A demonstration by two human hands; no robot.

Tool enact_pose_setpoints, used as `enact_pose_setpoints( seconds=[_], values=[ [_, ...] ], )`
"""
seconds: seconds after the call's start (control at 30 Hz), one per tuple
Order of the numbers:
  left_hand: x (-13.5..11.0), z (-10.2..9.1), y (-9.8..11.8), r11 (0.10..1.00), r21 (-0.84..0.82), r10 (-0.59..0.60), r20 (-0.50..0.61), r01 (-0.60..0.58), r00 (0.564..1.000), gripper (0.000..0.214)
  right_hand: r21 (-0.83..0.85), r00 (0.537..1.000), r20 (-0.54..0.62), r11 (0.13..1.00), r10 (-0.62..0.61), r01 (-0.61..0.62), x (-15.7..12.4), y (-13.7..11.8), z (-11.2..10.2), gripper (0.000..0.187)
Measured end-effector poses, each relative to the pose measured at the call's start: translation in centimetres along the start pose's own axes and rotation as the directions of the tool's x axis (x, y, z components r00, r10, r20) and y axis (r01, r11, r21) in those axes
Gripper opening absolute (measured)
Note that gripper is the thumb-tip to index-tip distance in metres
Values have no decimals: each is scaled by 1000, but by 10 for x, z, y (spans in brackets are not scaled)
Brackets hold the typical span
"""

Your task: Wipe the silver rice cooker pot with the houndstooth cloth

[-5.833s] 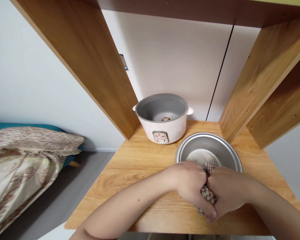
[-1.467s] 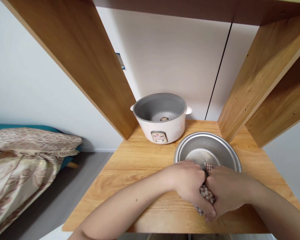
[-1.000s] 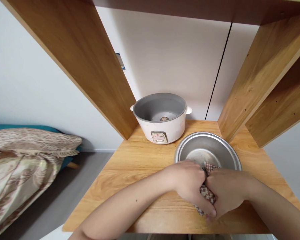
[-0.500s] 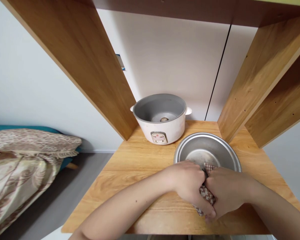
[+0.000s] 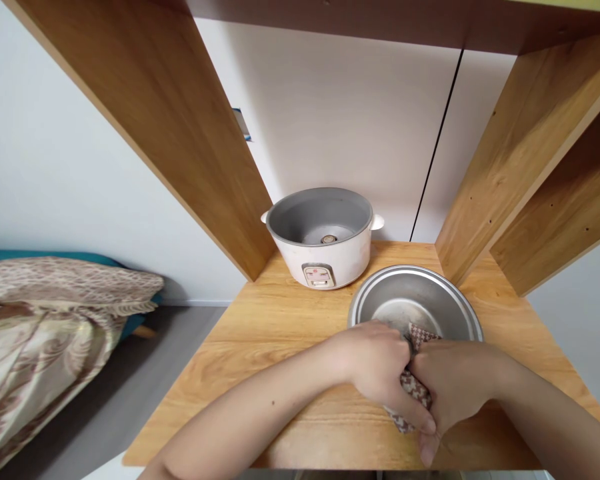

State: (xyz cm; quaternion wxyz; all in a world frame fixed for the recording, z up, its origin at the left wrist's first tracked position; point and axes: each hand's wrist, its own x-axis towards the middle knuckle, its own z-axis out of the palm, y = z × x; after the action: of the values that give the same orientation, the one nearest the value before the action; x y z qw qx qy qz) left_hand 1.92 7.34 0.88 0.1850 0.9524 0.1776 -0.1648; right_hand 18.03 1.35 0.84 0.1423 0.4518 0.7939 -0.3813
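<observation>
The metal inner pot [image 5: 435,300] of a rice cooker rests at the right of the wooden desk, its mouth facing up. My left hand [image 5: 380,363] is closed at its near-left rim, fingers bent over the edge and thumb stretched across a cloth. My right hand [image 5: 455,380] is closed on that brown-and-white patterned cloth [image 5: 416,390], which lies over the near rim, one end inside the pot and one outside. Both hands touch or nearly touch there, and the fingertips are hidden. Behind stands the white rice cooker body [image 5: 325,263], lidless, its heating plate showing.
Wooden uprights [image 5: 150,133] flank the desk [image 5: 220,393], and a dark shelf [image 5: 355,23] runs overhead. At the left is a bed with a patterned blanket [image 5: 55,347]. A white wall panel [image 5: 340,120] closes the back.
My right hand has shifted slightly, its thumb dropping lower and away from the left thumb. The cloth has moved a little with it. My left hand and the pot have hardly moved.
</observation>
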Motion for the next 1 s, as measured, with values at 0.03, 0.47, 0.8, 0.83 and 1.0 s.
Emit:
enact_pose_setpoints(
  seconds=[0.03,0.47,0.8,0.83,1.0],
  values=[
    [0,0,0,1000,-4,2,-7,-2,1000,80,-1,1000,1,1000,-6,6,0,1,1,49],
    [1,0,-1,999,-45,-11,7,11,1000,79,-123,993,-110,992,-37,23,-2,-1,6,48],
    [0,-3,1,1000,-22,-2,7,2,1000,76,-96,996,-79,995,-29,21,-1,-3,4,53],
    [0,-2,1,1000,-23,1,3,0,1000,75,-99,996,-81,995,-33,25,-1,-2,5,52],
    [0,-1,0,1000,-30,-5,-11,5,1000,76,-118,991,-126,992,-47,32,-3,-2,7,49]
  ],
)
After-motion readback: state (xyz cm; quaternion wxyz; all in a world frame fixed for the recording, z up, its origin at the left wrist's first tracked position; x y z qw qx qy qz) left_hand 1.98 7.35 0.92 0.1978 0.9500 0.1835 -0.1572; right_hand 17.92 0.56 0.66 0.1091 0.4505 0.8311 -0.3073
